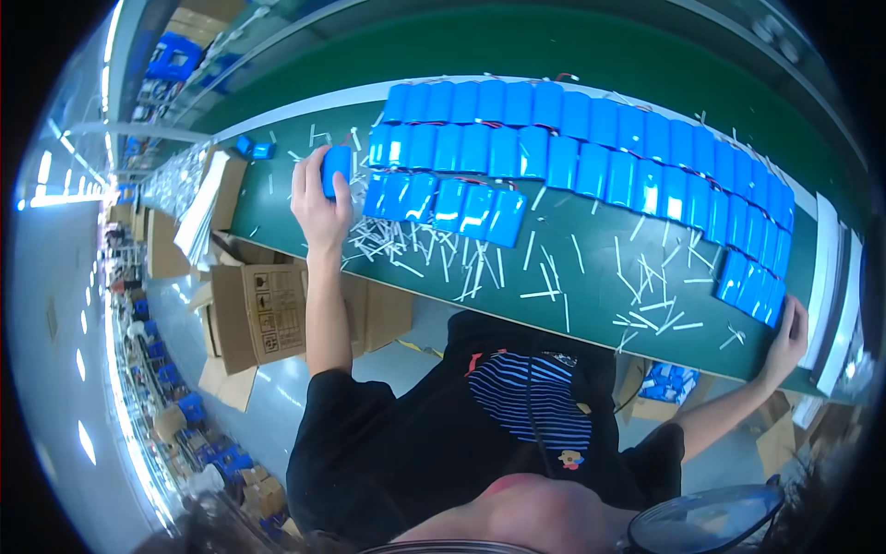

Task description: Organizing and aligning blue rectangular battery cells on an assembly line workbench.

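My left hand (316, 210) is closed round a blue battery pack (337, 170) at the left end of the rows on the green bench (591, 319). Its thumb lies along the pack's right side. Several more shiny blue packs (558, 162) lie side by side in long curving rows, with small wires and connectors showing at their edges. My right hand (787, 340) is at the bench's right side, beside the end pack (768, 305) of the nearest short row. Its fingers look stretched out against or close to that pack; contact is hard to make out.
Thin white strips (646, 286) are scattered along the near part of the bench. Two small blue pieces (262, 150) lie at the far left. Open cardboard boxes (268, 314) stand below the left edge; another box holding blue items (666, 383) is under the right side.
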Motion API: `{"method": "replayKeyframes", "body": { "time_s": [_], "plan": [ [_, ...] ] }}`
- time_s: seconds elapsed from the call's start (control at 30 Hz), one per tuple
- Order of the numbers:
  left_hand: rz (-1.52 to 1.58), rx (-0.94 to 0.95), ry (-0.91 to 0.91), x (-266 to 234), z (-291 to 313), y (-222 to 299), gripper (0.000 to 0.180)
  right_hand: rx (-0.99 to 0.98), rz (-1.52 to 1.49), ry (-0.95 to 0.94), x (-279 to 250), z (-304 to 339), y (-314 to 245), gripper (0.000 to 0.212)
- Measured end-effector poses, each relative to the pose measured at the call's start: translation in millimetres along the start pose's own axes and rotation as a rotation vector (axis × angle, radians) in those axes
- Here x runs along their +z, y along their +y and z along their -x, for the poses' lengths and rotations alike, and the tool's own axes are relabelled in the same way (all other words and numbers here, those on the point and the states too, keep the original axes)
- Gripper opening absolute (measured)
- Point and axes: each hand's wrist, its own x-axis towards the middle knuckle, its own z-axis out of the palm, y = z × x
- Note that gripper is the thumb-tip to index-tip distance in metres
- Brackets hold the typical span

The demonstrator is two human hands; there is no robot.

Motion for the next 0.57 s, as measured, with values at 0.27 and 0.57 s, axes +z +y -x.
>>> {"method": "replayKeyframes", "body": {
  "time_s": [0.27, 0.57],
  "plan": [
    [0.357, 0.467, -0.221, 65.6, 19.7, 201.2, 0.063, 0.037, -0.021, 0.031, 3.2, -0.5, -5.4, 0.028],
    [0.053, 0.606, -0.461, 89.7, 27.2, 211.0, 0.104, 0.073, -0.135, -0.018, -0.2, -2.1, 7.0, 0.024]
  ]
}}
